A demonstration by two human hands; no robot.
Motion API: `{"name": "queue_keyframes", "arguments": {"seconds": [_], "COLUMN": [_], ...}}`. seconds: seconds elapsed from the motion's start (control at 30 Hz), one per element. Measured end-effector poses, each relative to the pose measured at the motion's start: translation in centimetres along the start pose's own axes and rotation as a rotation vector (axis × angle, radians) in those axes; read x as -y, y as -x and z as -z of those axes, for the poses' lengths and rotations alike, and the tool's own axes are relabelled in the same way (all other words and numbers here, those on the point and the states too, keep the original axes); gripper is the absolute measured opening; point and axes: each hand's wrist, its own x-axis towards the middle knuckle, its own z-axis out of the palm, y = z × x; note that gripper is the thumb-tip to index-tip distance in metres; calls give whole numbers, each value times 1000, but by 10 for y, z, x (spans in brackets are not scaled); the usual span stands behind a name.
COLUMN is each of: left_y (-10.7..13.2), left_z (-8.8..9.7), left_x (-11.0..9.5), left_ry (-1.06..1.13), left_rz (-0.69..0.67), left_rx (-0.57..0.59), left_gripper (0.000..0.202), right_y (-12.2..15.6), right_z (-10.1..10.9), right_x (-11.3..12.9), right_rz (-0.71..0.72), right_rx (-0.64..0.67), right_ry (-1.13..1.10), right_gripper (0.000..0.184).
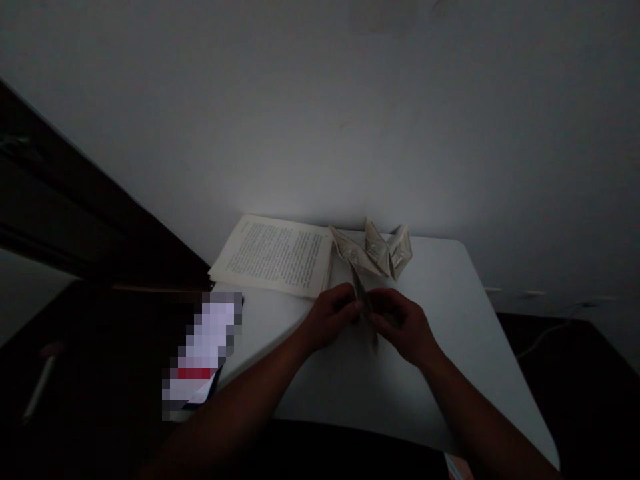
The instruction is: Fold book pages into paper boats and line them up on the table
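Observation:
A folded piece of paper [361, 288] stands nearly edge-on between my two hands above the white table. My left hand [334, 315] pinches it from the left, thumb and fingers closed. From the right, my right hand [400, 320] grips the same paper with bent fingers. Just beyond my hands are several folded paper shapes [377, 250] that look like boats, made from printed sheets and set close together. To their left lies a stack of printed pages [275, 257]. The exact folds of the held paper are too dark to make out.
The white table [450, 280] stands against a pale wall [300, 120]. A lit phone [205, 350], partly pixelated, lies at the table's left edge. A dark door frame [100, 200] is at the left, and a cable [545, 337] runs beyond the table's right side.

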Motion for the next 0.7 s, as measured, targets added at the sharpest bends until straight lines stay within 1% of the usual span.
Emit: {"name": "queue_keyframes", "arguments": {"seconds": [0.1, 0.17, 0.23, 0.3, 0.37, 0.43, 0.5, 0.6, 0.7], "left_y": [0, 0, -1, -1, -2, -4, -5, -5, -6], "left_z": [-1, -3, -5, -7, -10, -12, -14, -15, -14], "left_x": [0, 0, -1, -1, -1, 1, 2, 4, 3], "left_ry": [-18, -90, -237, -403, -525, -600, -639, -657, -663], "left_rz": [-8, -21, -25, -11, 8, 19, 23, 36, 50], "left_rx": [-7, -50, -137, -226, -273, -275, -252, -218, -205], "left_gripper": [29, 26, 19, 11, 6, 5, 7, 8, 13], "right_y": [0, 0, 0, -1, -2, -3, -4, -4, -3], "right_z": [2, 2, 1, -2, -6, -9, -12, -13, -12], "right_x": [-1, -1, 0, 2, 4, 6, 6, 5, 4], "right_rz": [49, 61, 38, -14, -53, -66, -65, -62, -45], "right_rx": [0, -8, -32, -64, -87, -101, -126, -156, -157], "right_ry": [26, 73, 156, 259, 351, 416, 459, 496, 522], "right_gripper": [30, 30, 31, 28, 23, 20, 19, 19, 18]}}
